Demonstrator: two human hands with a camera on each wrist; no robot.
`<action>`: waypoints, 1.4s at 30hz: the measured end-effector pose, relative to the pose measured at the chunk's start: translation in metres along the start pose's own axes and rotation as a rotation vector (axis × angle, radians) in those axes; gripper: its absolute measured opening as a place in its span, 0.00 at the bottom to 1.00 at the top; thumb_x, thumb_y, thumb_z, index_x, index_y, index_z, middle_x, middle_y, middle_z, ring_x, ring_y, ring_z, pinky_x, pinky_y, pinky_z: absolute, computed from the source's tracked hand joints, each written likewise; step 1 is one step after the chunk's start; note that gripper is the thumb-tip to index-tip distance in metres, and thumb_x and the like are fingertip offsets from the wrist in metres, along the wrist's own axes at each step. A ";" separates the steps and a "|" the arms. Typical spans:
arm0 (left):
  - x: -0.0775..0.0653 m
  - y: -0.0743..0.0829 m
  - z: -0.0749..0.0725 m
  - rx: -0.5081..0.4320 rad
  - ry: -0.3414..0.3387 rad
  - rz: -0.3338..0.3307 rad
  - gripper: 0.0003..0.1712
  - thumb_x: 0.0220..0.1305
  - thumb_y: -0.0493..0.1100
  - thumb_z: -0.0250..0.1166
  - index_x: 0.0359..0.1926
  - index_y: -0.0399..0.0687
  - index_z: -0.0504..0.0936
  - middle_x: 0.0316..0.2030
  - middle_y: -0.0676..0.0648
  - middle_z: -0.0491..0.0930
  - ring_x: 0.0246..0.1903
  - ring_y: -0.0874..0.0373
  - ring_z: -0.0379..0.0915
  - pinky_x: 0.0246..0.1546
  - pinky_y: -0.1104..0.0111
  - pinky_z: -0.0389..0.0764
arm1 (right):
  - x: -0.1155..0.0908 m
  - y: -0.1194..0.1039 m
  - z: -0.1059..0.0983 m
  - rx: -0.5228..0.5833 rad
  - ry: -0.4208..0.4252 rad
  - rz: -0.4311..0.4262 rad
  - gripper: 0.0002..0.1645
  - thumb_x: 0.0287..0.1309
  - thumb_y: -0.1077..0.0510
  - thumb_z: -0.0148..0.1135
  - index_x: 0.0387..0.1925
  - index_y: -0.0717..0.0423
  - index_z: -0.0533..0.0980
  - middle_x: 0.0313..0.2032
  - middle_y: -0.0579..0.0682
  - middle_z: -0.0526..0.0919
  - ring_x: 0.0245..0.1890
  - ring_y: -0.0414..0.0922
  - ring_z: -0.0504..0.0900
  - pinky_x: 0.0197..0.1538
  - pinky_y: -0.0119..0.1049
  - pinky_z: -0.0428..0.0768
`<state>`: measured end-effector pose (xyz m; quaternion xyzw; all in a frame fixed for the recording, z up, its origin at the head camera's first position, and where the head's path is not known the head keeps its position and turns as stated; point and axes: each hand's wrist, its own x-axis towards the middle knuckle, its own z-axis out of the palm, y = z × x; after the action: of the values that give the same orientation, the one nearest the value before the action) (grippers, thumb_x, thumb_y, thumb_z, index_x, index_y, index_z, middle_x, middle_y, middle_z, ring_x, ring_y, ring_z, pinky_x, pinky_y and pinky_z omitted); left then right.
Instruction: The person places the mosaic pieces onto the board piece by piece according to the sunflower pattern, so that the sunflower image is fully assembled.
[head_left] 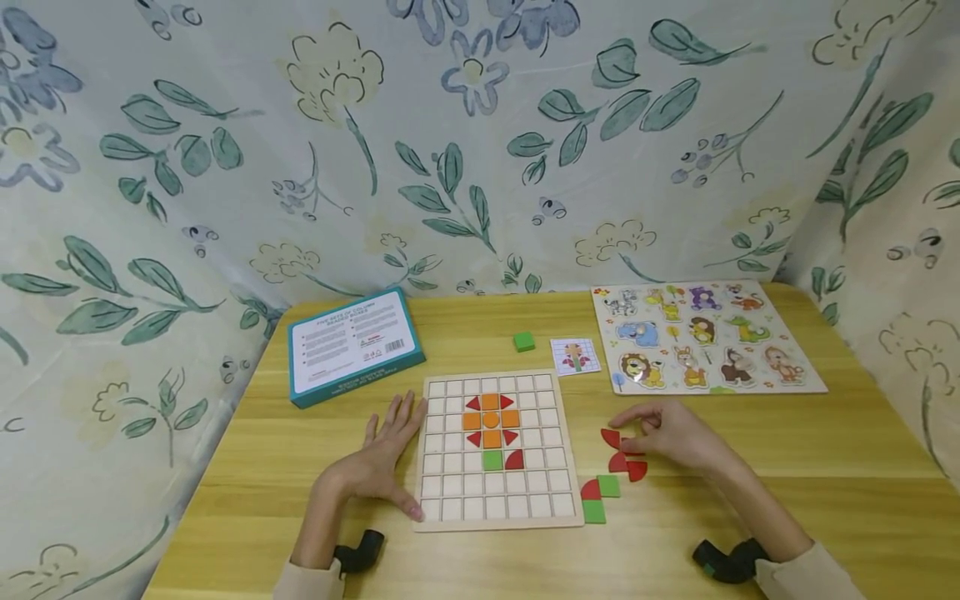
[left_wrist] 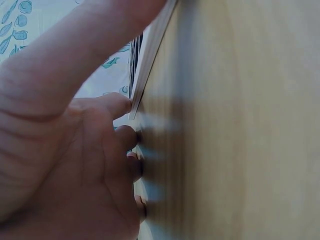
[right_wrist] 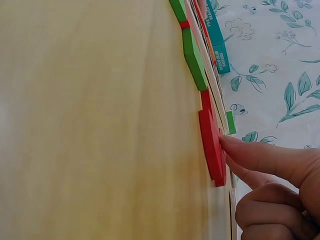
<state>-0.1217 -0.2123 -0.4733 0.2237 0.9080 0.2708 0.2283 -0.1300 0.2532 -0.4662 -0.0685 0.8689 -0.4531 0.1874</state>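
A wooden grid board [head_left: 453, 508] carries orange, red and green tiles set in a flower-like pattern. My left hand [head_left: 375, 467] lies at its left side, fingers spread, index finger at the edge and thumb by the near-left corner. In the left wrist view, that index fingertip meets the board's side [left_wrist: 145, 65]. Right of the board, my right hand [head_left: 675, 433] pinches at a red quarter-circle tile [head_left: 611, 437] with thumb and index finger; the thumb overlaps a neighbouring red tile. More red quarter-circles [head_left: 637, 472] lie just below. The right wrist view shows the thumb [right_wrist: 240, 147] against the red tiles [right_wrist: 212, 150].
Two green square tiles [head_left: 608, 486] and a red quarter-circle [head_left: 591, 489] lie by the board's near-right corner. Behind the board are a green tile [head_left: 523, 341] and a pattern card [head_left: 576, 357]. A teal box [head_left: 356, 346] stands back left, an animal puzzle [head_left: 705, 337] back right.
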 end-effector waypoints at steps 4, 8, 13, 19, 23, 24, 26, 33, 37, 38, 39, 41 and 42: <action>0.000 0.000 0.000 -0.005 -0.001 -0.002 0.91 0.33 0.60 0.88 0.83 0.44 0.31 0.81 0.35 0.19 0.80 0.35 0.12 0.76 0.33 0.23 | 0.001 -0.002 0.003 0.006 0.004 0.016 0.19 0.54 0.57 0.78 0.48 0.58 0.87 0.17 0.41 0.60 0.18 0.36 0.58 0.22 0.28 0.56; 0.000 0.000 0.000 -0.008 -0.003 -0.004 0.91 0.33 0.60 0.88 0.83 0.45 0.31 0.81 0.35 0.19 0.81 0.36 0.12 0.76 0.33 0.22 | 0.001 -0.004 0.005 0.025 0.003 0.027 0.20 0.54 0.56 0.78 0.49 0.58 0.87 0.17 0.42 0.60 0.18 0.37 0.58 0.22 0.28 0.56; 0.000 -0.001 0.001 -0.003 -0.003 -0.008 0.91 0.33 0.61 0.88 0.83 0.45 0.31 0.81 0.36 0.19 0.81 0.36 0.11 0.76 0.33 0.22 | 0.001 -0.003 0.004 -0.008 0.013 0.052 0.20 0.54 0.56 0.78 0.49 0.57 0.86 0.18 0.43 0.61 0.20 0.39 0.59 0.23 0.30 0.56; 0.001 -0.003 0.002 -0.001 -0.001 -0.008 0.91 0.33 0.61 0.88 0.83 0.46 0.31 0.81 0.36 0.18 0.81 0.36 0.11 0.76 0.33 0.22 | 0.000 0.002 -0.005 -0.016 -0.024 0.062 0.21 0.53 0.56 0.79 0.49 0.57 0.86 0.18 0.42 0.60 0.19 0.38 0.59 0.23 0.29 0.57; 0.001 -0.002 0.002 -0.003 -0.003 -0.009 0.91 0.33 0.61 0.88 0.83 0.46 0.31 0.81 0.37 0.18 0.81 0.37 0.11 0.77 0.33 0.22 | -0.002 0.007 -0.013 0.026 -0.073 0.015 0.22 0.52 0.59 0.79 0.49 0.61 0.85 0.17 0.41 0.58 0.19 0.37 0.57 0.23 0.29 0.57; 0.001 -0.002 0.002 -0.003 -0.003 -0.010 0.91 0.33 0.61 0.88 0.83 0.46 0.31 0.81 0.37 0.18 0.81 0.37 0.11 0.77 0.33 0.22 | -0.002 0.008 -0.015 0.033 -0.084 0.004 0.22 0.51 0.59 0.79 0.48 0.62 0.85 0.17 0.41 0.58 0.18 0.36 0.57 0.23 0.29 0.57; 0.000 -0.001 0.002 -0.005 -0.002 -0.010 0.91 0.33 0.61 0.88 0.83 0.46 0.31 0.81 0.37 0.18 0.81 0.37 0.11 0.77 0.33 0.22 | -0.002 0.010 -0.017 0.048 -0.104 -0.008 0.22 0.52 0.59 0.79 0.48 0.63 0.85 0.17 0.40 0.57 0.18 0.35 0.56 0.23 0.29 0.56; -0.001 -0.001 0.001 -0.006 0.000 -0.014 0.91 0.33 0.60 0.88 0.83 0.46 0.31 0.82 0.37 0.19 0.81 0.37 0.11 0.77 0.34 0.22 | -0.001 0.013 -0.018 0.027 -0.109 0.013 0.19 0.55 0.58 0.77 0.48 0.62 0.85 0.18 0.41 0.59 0.19 0.36 0.58 0.24 0.29 0.57; -0.001 -0.001 0.001 -0.002 -0.002 -0.019 0.91 0.33 0.60 0.88 0.83 0.46 0.31 0.81 0.37 0.18 0.81 0.37 0.11 0.77 0.33 0.22 | -0.001 0.012 -0.018 0.019 -0.088 0.027 0.19 0.58 0.56 0.75 0.50 0.61 0.85 0.19 0.41 0.61 0.20 0.37 0.59 0.24 0.30 0.57; -0.001 -0.001 0.001 -0.001 -0.003 -0.020 0.91 0.33 0.60 0.88 0.83 0.46 0.31 0.81 0.37 0.18 0.81 0.37 0.11 0.77 0.33 0.22 | -0.001 0.013 -0.018 0.020 -0.086 0.023 0.20 0.59 0.56 0.74 0.51 0.60 0.85 0.19 0.41 0.61 0.20 0.37 0.59 0.24 0.30 0.57; 0.000 -0.001 0.001 -0.001 -0.004 -0.019 0.91 0.33 0.60 0.88 0.83 0.46 0.31 0.81 0.37 0.18 0.81 0.37 0.11 0.77 0.34 0.22 | -0.001 0.013 -0.019 0.022 -0.084 0.022 0.20 0.59 0.55 0.74 0.52 0.60 0.85 0.19 0.41 0.62 0.20 0.37 0.59 0.24 0.30 0.58; 0.000 -0.001 0.001 0.000 -0.005 -0.018 0.91 0.33 0.60 0.88 0.83 0.47 0.31 0.81 0.37 0.18 0.81 0.37 0.11 0.77 0.34 0.22 | 0.000 0.014 -0.020 0.030 -0.089 0.009 0.22 0.58 0.56 0.75 0.53 0.60 0.84 0.18 0.41 0.60 0.19 0.36 0.58 0.23 0.29 0.58; 0.000 -0.001 0.001 -0.002 -0.005 -0.017 0.91 0.33 0.61 0.88 0.83 0.47 0.31 0.82 0.38 0.18 0.81 0.38 0.11 0.77 0.34 0.22 | 0.000 0.015 -0.021 0.029 -0.096 0.003 0.23 0.58 0.56 0.75 0.53 0.60 0.84 0.17 0.40 0.60 0.18 0.36 0.58 0.22 0.29 0.58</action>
<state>-0.1215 -0.2128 -0.4747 0.2162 0.9092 0.2690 0.2329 -0.1371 0.2777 -0.4672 -0.0863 0.8523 -0.4617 0.2304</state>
